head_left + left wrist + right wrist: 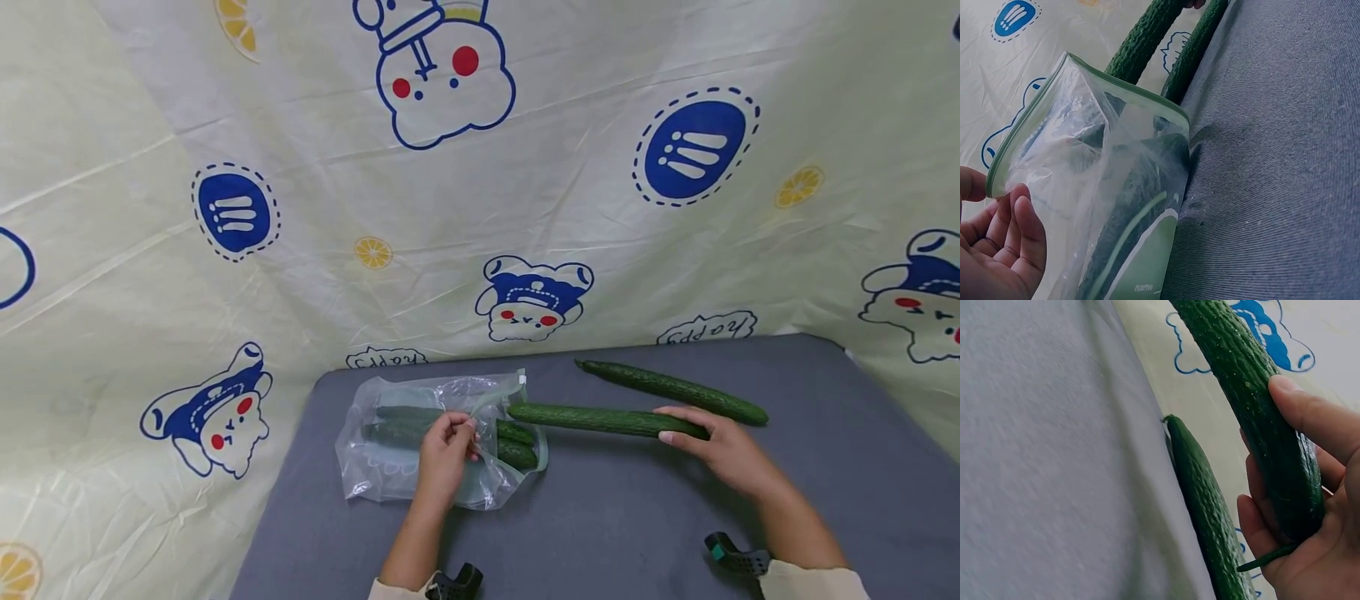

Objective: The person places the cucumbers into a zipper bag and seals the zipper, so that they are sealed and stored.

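Note:
My left hand [444, 457] pinches the rim of a clear zip bag [360, 467] with green edging, and the bag's mouth faces right. Inside lie cucumbers [517, 453], partly hidden by the plastic and the hand. In my right hand [723, 450] is a long cucumber [592, 418], gripped near its stem end. Its far tip reaches to the bag's mouth; in the left wrist view this cucumber [1141, 47] passes behind the bag's rim. Another cucumber [675, 389] lies on the table behind it. The right wrist view shows the thin stem [1266, 556] by the palm.
A grey cloth covers the table [600, 517]. Behind and to the left hangs a pale sheet [315, 192] printed with cartoon bears and orange slices. Each wrist wears a dark strap-on device [738, 557].

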A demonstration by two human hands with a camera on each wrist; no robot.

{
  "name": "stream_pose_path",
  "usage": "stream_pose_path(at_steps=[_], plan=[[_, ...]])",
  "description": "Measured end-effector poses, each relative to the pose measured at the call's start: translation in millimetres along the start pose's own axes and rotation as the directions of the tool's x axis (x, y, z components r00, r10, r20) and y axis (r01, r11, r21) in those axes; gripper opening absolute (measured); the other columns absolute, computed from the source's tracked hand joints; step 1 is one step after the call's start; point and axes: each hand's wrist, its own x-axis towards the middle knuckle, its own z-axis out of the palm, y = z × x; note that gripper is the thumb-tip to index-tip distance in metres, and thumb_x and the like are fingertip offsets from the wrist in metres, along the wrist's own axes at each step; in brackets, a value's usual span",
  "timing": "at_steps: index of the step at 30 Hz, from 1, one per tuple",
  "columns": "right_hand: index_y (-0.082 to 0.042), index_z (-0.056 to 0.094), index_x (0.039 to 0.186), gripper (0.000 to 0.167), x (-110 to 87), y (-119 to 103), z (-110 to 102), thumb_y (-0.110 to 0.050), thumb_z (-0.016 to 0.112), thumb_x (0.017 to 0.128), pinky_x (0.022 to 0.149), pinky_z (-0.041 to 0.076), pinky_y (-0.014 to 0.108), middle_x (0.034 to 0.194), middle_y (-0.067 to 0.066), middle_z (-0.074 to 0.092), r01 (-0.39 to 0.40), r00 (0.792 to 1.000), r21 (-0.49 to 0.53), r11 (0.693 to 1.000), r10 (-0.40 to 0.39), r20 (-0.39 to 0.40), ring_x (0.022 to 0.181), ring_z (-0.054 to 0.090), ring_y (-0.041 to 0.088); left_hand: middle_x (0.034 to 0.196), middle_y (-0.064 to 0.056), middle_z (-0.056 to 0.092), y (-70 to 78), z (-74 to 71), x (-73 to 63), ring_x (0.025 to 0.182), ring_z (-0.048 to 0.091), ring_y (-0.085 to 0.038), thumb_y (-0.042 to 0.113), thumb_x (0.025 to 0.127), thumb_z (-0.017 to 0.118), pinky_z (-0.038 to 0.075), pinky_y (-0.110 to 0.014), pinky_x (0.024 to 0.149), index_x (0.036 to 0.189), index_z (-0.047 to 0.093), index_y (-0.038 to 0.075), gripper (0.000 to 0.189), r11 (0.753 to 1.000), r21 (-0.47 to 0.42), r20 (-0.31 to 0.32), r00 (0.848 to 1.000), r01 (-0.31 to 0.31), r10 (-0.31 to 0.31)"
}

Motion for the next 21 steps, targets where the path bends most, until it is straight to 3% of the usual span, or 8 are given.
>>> stream_pose_path(at_steps=[21], plan=[[-0.014,0.061,0.143,0.056,5.9,-16,46,-0.048,0.066,0.098,0.106,0.037,0.074,0.151,0.020,0.051,0.072,0.997,-0.035,0.997,-0.073,-0.037,0.143,0.039,0.051,0.083,-0.009,0.066,-3.0,1.8,-0.4,0.063,0.057,-0.012,0.012,0.101,0.062,0.055,-0.024,0.059,0.109,0.062,-0.007,0.021,1.000,-0.014,0.001,1.000,-0.001,0.001]])
